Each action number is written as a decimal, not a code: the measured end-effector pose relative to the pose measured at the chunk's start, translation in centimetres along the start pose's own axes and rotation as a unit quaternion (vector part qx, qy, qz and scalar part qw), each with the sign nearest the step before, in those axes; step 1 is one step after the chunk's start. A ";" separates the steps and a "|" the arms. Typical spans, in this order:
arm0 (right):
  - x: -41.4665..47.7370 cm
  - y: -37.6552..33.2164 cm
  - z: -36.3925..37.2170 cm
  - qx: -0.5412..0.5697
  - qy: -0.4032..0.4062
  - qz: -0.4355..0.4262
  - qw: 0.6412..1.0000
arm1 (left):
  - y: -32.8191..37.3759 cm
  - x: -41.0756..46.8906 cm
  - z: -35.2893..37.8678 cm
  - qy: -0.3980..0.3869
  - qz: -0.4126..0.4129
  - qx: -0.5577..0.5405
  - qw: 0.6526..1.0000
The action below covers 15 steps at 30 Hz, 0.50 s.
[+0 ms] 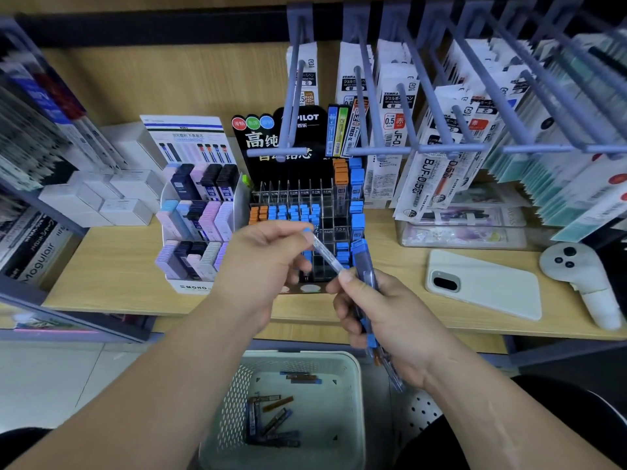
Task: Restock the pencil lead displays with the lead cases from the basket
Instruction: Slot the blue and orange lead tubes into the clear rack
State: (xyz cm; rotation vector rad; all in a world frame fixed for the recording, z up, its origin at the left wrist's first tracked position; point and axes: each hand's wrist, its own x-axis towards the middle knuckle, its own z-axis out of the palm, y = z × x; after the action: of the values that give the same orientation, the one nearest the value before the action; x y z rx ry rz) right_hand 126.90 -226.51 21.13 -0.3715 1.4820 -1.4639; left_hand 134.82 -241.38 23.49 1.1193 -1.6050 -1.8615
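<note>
Pinching one lead case point(325, 254) at frame centre with our left hand point(261, 266); our right hand point(390, 320) grips a bundle of cases point(360, 252).

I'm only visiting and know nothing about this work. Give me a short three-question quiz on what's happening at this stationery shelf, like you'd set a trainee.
1. True or false: the white perforated plastic basket is empty.
2. Multiple choice: what does the right hand hold in its grip? A) a bundle of blue-capped clear lead cases; B) a pair of scissors; C) nothing.
3. Fill in: the left hand pinches a single clear plastic lead case with a ___ cap.
Key: 1 false, loose lead cases lie in it; 2 A; 3 blue.
</note>
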 end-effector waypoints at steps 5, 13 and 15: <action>0.4 0.1 -0.5 -0.013 0.062 -0.004 0.998 | 1.9 2.2 -0.8 0.027 0.146 0.150 0.977; 0.5 0.1 -0.6 -0.014 0.080 -0.001 0.997 | 2.7 4.2 -0.6 0.003 0.250 0.283 0.926; 0.6 0.1 -0.6 -0.018 0.083 -0.001 0.996 | 2.2 4.4 -0.5 -0.001 0.254 0.278 0.927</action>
State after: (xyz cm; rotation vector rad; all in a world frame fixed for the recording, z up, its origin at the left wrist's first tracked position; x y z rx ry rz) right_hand 126.19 -226.55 20.66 -0.2790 1.6407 -1.5013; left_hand 132.28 -245.52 24.28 0.7798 -2.2395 -1.1022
